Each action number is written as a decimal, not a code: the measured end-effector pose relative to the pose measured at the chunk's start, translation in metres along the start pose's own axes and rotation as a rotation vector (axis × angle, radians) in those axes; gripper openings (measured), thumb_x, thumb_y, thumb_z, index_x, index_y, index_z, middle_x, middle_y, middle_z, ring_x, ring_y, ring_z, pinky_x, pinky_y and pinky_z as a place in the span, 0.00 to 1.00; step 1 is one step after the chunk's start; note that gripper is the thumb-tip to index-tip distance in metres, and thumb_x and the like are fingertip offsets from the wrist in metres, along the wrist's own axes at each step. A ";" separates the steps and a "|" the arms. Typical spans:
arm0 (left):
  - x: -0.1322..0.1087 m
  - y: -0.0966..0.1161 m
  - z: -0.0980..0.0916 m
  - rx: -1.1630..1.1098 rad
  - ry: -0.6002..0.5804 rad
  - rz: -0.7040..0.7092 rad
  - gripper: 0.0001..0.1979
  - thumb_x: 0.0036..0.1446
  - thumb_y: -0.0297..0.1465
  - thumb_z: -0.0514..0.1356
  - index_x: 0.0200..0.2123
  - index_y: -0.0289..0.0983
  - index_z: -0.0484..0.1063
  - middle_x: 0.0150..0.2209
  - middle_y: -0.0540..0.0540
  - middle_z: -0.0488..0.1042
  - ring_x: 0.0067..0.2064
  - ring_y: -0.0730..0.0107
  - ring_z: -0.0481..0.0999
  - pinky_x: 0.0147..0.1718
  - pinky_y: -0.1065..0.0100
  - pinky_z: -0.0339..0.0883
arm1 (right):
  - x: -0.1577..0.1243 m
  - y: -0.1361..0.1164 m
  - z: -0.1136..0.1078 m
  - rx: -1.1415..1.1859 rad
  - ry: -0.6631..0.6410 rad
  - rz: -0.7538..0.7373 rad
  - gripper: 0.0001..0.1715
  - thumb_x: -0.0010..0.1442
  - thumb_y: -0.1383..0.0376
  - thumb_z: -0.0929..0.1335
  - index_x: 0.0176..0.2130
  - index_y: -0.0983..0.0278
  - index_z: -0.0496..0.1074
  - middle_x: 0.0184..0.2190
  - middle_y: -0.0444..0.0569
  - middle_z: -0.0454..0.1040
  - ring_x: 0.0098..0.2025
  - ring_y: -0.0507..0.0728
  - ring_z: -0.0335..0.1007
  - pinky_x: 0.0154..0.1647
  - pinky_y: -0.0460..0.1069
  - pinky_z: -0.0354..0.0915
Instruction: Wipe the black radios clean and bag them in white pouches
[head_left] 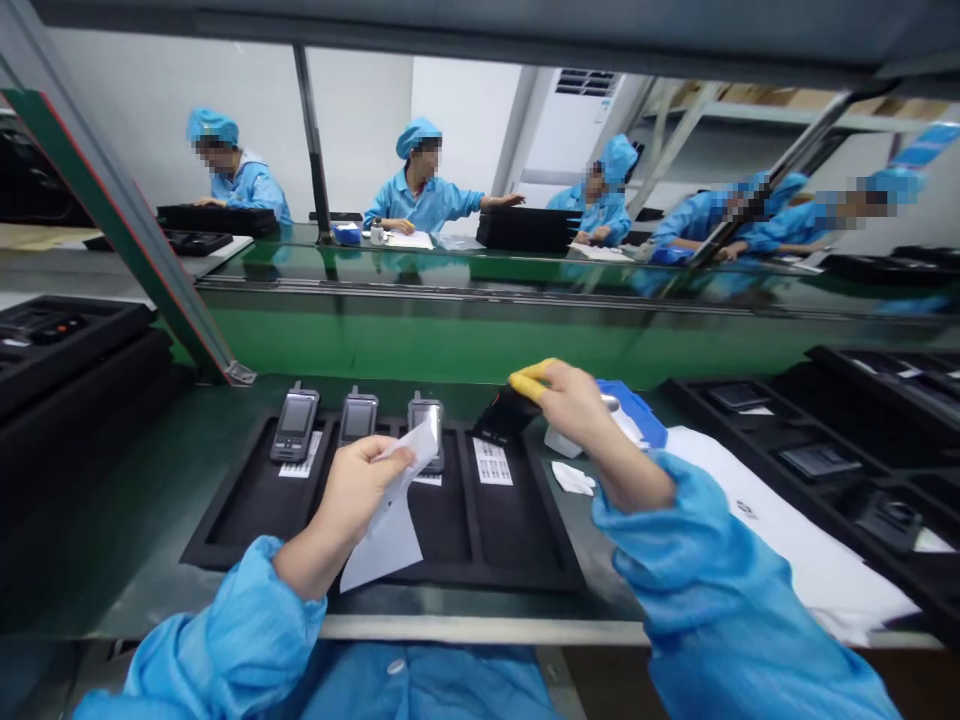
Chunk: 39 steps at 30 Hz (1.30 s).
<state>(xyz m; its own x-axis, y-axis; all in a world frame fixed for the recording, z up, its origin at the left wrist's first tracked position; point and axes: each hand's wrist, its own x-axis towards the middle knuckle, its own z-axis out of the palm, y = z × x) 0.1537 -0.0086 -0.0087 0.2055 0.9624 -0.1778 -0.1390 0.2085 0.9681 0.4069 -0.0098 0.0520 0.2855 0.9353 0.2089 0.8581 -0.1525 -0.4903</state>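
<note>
My left hand (362, 492) pinches a thin white sheet (386, 540) that hangs over the front of the black foam tray (247, 535). Yellow covers sit on the fingers of my right hand (566, 398), which grips a dark handheld device (504, 412) tilted at the tray's back right corner. Three grey handheld devices with screens, among them the leftmost device (295, 425), lie along the tray's back edge; my left hand partly hides the middle device (358, 416). A printed label sheet (493, 462) lies in the right compartment.
Right of the tray are a blue bin (641, 415), a crumpled white wipe (572, 478) and a white sheet stack (757, 500). Black trays with devices (817, 460) stand at the right, more stacked trays (75, 400) at the left. Several people in blue work beyond the green partition (375, 335).
</note>
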 end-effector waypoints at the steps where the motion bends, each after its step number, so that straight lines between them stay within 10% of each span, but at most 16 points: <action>1: 0.001 0.001 0.000 0.001 -0.006 -0.001 0.22 0.28 0.46 0.72 0.20 0.34 0.74 0.17 0.51 0.70 0.19 0.76 0.63 0.18 0.73 0.53 | -0.007 -0.006 -0.012 0.040 0.141 -0.040 0.08 0.57 0.64 0.66 0.35 0.63 0.76 0.39 0.48 0.76 0.44 0.57 0.71 0.47 0.51 0.64; 6: 0.000 0.008 0.004 0.007 -0.077 0.013 0.22 0.33 0.49 0.70 0.17 0.34 0.72 0.15 0.51 0.68 0.18 0.76 0.62 0.17 0.73 0.52 | -0.027 -0.050 -0.049 0.617 0.704 -0.316 0.10 0.53 0.56 0.70 0.30 0.61 0.75 0.29 0.44 0.75 0.35 0.54 0.71 0.41 0.52 0.66; 12: -0.002 0.014 -0.001 -0.046 -0.053 0.088 0.23 0.34 0.49 0.70 0.20 0.34 0.71 0.17 0.52 0.68 0.19 0.77 0.62 0.18 0.74 0.53 | -0.027 -0.089 -0.043 1.054 0.638 -0.375 0.17 0.47 0.50 0.73 0.27 0.62 0.75 0.25 0.41 0.74 0.29 0.50 0.69 0.36 0.49 0.68; 25: 0.008 -0.013 -0.018 -0.236 -0.156 -0.155 0.25 0.25 0.39 0.76 0.26 0.32 0.74 0.24 0.46 0.76 0.24 0.71 0.73 0.25 0.70 0.67 | -0.031 -0.076 -0.017 1.021 0.583 -0.243 0.19 0.46 0.50 0.73 0.27 0.63 0.74 0.25 0.42 0.73 0.28 0.51 0.68 0.33 0.50 0.66; 39: 0.027 0.030 -0.001 -0.315 -0.339 -0.100 0.19 0.32 0.32 0.75 0.30 0.31 0.77 0.28 0.45 0.79 0.30 0.69 0.76 0.33 0.70 0.69 | -0.036 -0.078 -0.037 1.081 0.647 -0.191 0.18 0.39 0.51 0.76 0.24 0.61 0.76 0.23 0.42 0.74 0.25 0.50 0.67 0.27 0.48 0.64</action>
<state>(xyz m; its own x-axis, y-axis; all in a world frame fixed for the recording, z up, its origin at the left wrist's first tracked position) 0.1542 0.0241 0.0158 0.5302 0.8346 -0.1492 -0.3785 0.3905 0.8392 0.3456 -0.0434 0.1138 0.6133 0.5412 0.5753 0.2122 0.5887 -0.7800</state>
